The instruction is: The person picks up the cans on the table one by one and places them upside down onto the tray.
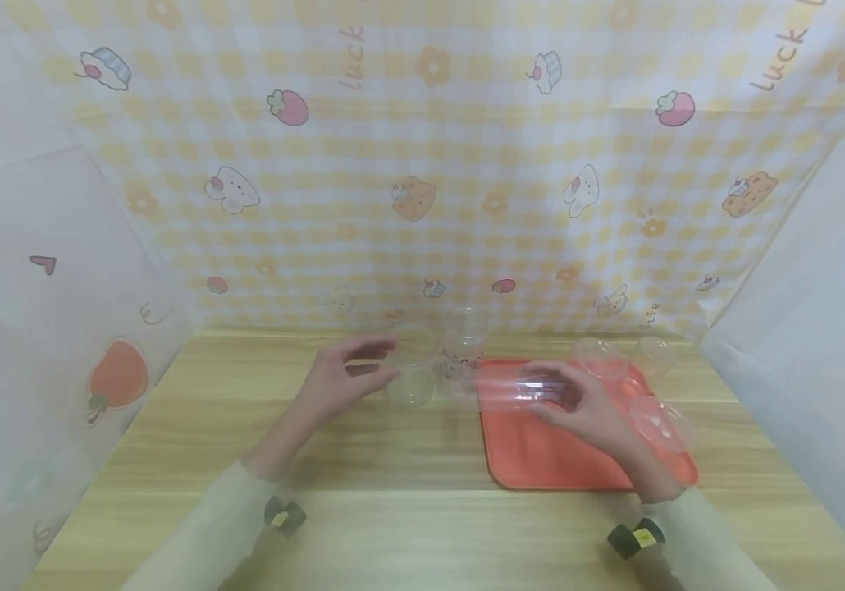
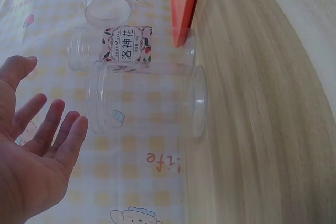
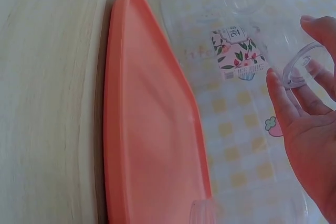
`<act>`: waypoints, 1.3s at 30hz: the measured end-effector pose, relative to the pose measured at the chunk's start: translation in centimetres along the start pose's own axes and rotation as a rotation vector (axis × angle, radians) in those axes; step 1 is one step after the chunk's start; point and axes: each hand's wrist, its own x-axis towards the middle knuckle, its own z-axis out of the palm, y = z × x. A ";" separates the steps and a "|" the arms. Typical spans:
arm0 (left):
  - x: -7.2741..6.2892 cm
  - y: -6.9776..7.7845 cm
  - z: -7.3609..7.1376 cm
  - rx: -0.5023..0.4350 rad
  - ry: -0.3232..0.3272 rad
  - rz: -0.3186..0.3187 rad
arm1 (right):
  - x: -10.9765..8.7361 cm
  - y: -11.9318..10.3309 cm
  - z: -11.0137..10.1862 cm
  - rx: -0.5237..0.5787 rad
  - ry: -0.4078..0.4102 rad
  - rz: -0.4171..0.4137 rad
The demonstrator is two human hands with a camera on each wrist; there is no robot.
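Note:
My right hand [image 1: 577, 402] grips a clear plastic jar [image 1: 500, 391] by its base end. The jar lies sideways over the tray, its mouth toward the left, as the left wrist view also shows. Beyond its mouth, a clear jar with a pink floral label [image 2: 126, 45] stands upright on the table. Just left of that one stands a wider clear jar [image 2: 149, 98] without a label. My left hand [image 1: 349, 373] is beside this wider jar, thumb and fingers spread apart with nothing between them.
An orange-red tray [image 1: 555, 460] lies on the wooden table [image 1: 393, 533], right of the middle. Three more clear containers stand around its right side, one being a front clear container [image 1: 660, 424]. A yellow checked cloth [image 1: 459, 164] hangs behind the table, with white sheets at both sides.

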 end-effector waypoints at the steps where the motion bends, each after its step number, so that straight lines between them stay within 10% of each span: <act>1: 0.1 0.1 0.0 0.006 0.002 -0.005 | 0.0 -0.1 -0.1 -0.002 0.000 0.004; 39: 4.2 0.4 1.8 0.508 -0.085 0.045 | -1.6 -2.2 -2.8 -0.116 -0.033 0.172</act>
